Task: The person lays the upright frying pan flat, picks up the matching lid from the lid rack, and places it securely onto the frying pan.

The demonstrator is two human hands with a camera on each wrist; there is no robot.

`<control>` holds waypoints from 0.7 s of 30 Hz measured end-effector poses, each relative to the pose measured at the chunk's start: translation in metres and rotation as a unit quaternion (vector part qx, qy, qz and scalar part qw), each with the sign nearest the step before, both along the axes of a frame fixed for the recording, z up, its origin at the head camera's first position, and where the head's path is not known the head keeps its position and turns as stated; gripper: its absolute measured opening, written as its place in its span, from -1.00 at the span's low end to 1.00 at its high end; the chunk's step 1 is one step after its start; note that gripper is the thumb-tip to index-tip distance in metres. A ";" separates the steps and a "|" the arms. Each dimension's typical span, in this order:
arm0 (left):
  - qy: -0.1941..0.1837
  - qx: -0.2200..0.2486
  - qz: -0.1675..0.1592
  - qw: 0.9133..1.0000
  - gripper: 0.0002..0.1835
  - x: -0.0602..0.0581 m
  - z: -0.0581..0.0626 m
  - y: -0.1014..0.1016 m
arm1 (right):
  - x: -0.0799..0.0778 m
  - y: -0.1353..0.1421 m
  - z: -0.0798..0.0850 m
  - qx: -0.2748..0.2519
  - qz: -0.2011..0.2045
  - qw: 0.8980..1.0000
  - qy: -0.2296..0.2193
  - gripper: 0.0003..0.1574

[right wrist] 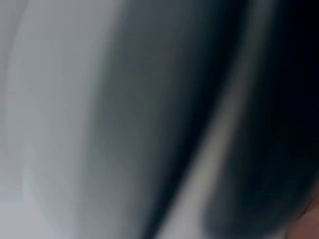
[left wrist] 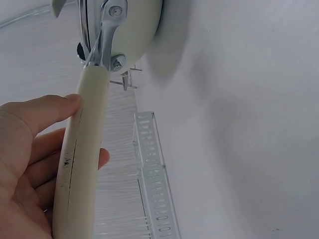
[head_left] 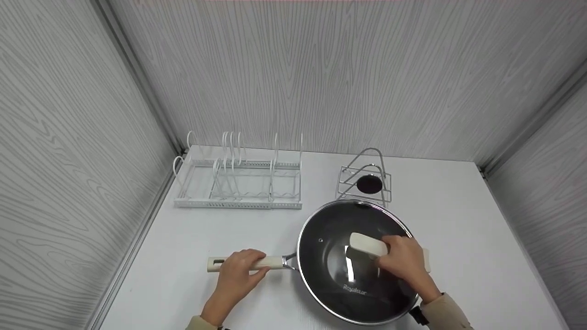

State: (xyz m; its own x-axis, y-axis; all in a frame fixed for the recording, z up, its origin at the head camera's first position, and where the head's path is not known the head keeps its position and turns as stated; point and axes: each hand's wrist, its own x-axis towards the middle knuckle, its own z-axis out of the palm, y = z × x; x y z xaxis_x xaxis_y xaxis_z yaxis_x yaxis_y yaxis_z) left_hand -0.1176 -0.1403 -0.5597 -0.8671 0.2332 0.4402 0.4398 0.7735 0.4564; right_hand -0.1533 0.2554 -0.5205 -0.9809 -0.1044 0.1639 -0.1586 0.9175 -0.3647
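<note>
A wok-like pan (left wrist: 137, 30) with a cream outside sits under a round glass lid (head_left: 355, 286) marked "Royalstar". On the pan's long cream handle (head_left: 274, 262), my left hand (head_left: 238, 271) has its thumb on the near side and its fingers wrapped round the other. The left wrist view shows this grip and the metal bracket (left wrist: 104, 42) joining handle and pan. Over the lid, my right hand (head_left: 404, 259) grips the cream lid handle (head_left: 367, 244). Blurred dark and pale bands fill the right wrist view, with part of the right hand (right wrist: 305, 224) at the lower right corner.
A white wire rack (head_left: 238, 205) with upright loops stands at the back left of the white table (head_left: 257, 229). Behind the pan is a small metal wire stand (head_left: 387, 189) with a dark oval (head_left: 369, 184) in it. Wood-grain panels (head_left: 293, 82) enclose the back and sides.
</note>
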 end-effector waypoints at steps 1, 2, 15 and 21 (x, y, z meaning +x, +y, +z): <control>-0.001 0.001 0.000 1.000 -0.67 0.000 0.000 0.000 | 0.000 0.000 0.000 0.000 -0.003 1.000 0.002 -0.71; -0.002 0.002 0.002 1.000 -0.68 0.000 0.000 0.000 | 0.000 0.000 -0.001 0.000 -0.005 1.000 0.003 -0.71; 0.000 0.003 0.008 1.000 -0.67 -0.001 -0.003 0.002 | 0.000 0.002 -0.002 -0.001 -0.014 1.000 -0.012 -0.71; 0.011 0.005 0.004 1.000 -0.67 -0.001 -0.005 0.002 | 0.001 0.003 -0.004 0.010 0.000 1.000 0.005 -0.71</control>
State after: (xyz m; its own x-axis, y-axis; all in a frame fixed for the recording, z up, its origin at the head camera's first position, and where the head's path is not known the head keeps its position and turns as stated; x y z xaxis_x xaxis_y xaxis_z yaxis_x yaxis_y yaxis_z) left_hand -0.1184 -0.1384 -0.5642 -0.8594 0.2210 0.4610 0.4429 0.7724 0.4553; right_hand -0.1524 0.2583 -0.5250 -0.9793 -0.1079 0.1714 -0.1623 0.9245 -0.3450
